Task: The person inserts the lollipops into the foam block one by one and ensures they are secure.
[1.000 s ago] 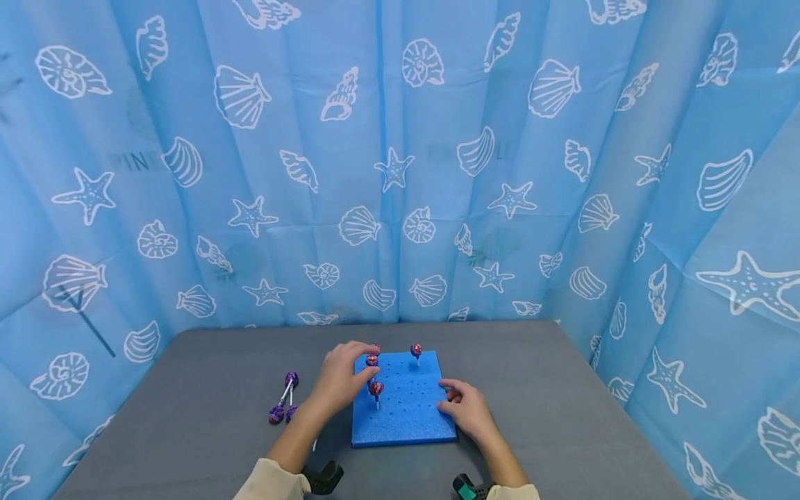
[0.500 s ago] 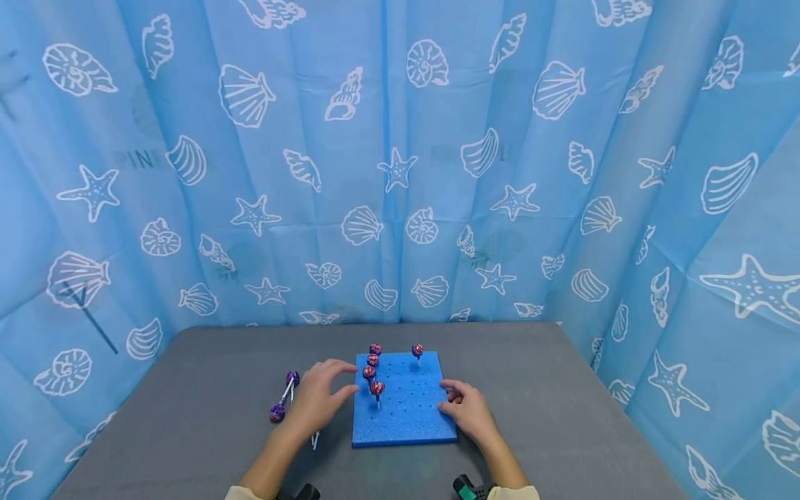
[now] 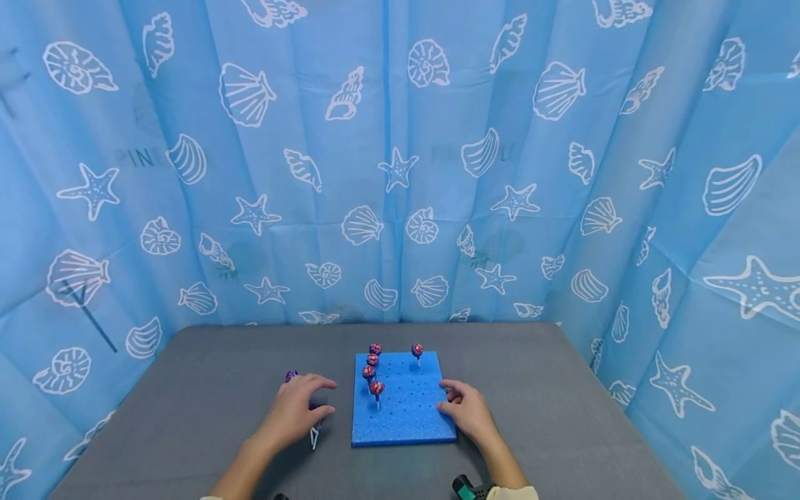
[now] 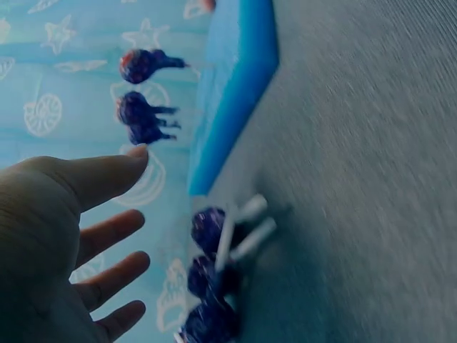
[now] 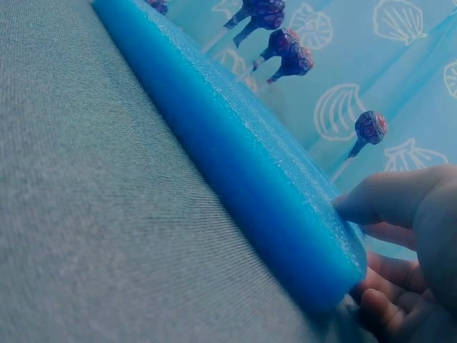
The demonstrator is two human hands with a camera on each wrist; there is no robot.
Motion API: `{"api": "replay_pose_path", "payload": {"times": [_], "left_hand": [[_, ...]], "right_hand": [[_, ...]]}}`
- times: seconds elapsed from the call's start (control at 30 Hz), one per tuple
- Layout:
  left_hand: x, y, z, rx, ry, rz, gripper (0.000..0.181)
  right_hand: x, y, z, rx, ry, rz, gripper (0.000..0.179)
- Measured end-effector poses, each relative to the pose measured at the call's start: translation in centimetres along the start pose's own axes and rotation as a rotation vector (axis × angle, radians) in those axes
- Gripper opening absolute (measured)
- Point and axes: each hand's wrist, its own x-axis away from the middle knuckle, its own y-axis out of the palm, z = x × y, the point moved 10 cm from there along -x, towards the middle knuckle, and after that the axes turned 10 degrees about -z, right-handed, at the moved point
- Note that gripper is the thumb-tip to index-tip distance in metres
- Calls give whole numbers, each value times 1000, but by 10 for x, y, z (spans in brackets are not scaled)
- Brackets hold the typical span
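My left hand (image 3: 294,410) hangs with fingers spread and nothing in its grasp, over loose lollipops left of a blue foam board (image 3: 412,427). It partly hides them; one purple wrapped head (image 3: 291,376) and some white sticks (image 3: 314,437) show beside it. In the left wrist view, several loose lollipops (image 4: 208,229) lie beyond the spread fingers. My right hand (image 3: 465,410) holds the board's right edge, thumb (image 5: 357,204) on top and fingers curled at the side. Several lollipops (image 3: 376,389) stand upright along the board's left side, and one lollipop (image 3: 417,351) stands near its far right corner.
Small holes in rows dot the board's top. The grey cloth-covered table (image 3: 550,417) spreads around it. A blue curtain (image 3: 400,173) with white shell and starfish prints hangs behind and at the sides.
My left hand has drawn back from the lollipops on the board's left side and moved left over the loose ones. The right hand stays at the board's edge.
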Motion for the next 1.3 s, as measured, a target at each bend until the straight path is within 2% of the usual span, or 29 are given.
{"api": "replay_pose_path", "payload": {"times": [0.27,0.53,0.83,1.3], "left_hand": [[6,8,-15,-34,20,-69,36],[5,14,-26,-57,-20,-107,38],[2,17,-24,-72,-9,-122,35],[-5,21,-29,-105,-44,-117,29]], "right_hand": [[1,0,1,-8,0,-2,37],[2,1,1,-16,-3,2,37],[3,0,1,-20,-11,-1,37],[3,1,0,-15,-16,-2,38]]}}
